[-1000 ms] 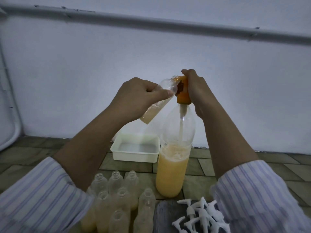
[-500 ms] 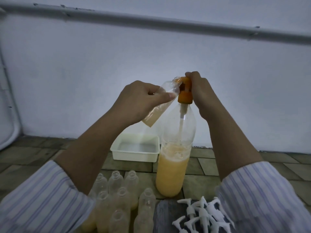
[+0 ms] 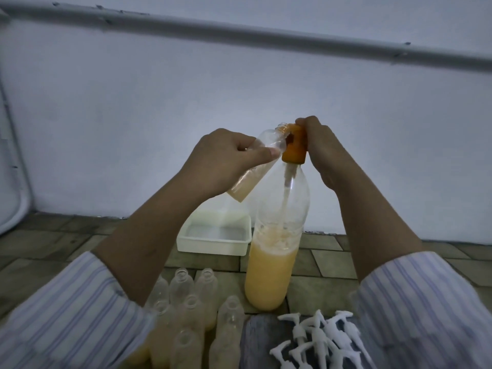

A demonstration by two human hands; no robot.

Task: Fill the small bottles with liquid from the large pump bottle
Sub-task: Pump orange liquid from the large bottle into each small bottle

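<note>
Pumping Again: Orange Head Pushed Lower, Small Bottle Filling

Pressing down with the right hand point(image 3: 323, 153), fingers curled over the top of the orange pump head point(image 3: 295, 145) on the large pump bottle point(image 3: 274, 251). Sits lower than a second ago, by the look of the knuckles and cap, so probably another stroke under way. Gripped in the left hand point(image 3: 226, 161), thumb along the near side and fingers wrapped behind: the small bottle point(image 3: 255, 169), tilted, mouth up against the spout, base hanging down to the left. Holds only a shallow pool of pale yellow liquid at the low end, much as half a second back; likely several strokes short of full. Large bottle upright on the tiled surface, roughly half full. Waiting in front: a cluster of open bottles point(image 3: 191, 315), some with liquid in the bottom. Lying to the right: white pump tops point(image 3: 319, 339). Behind: a white tray point(image 3: 213, 246).
</note>
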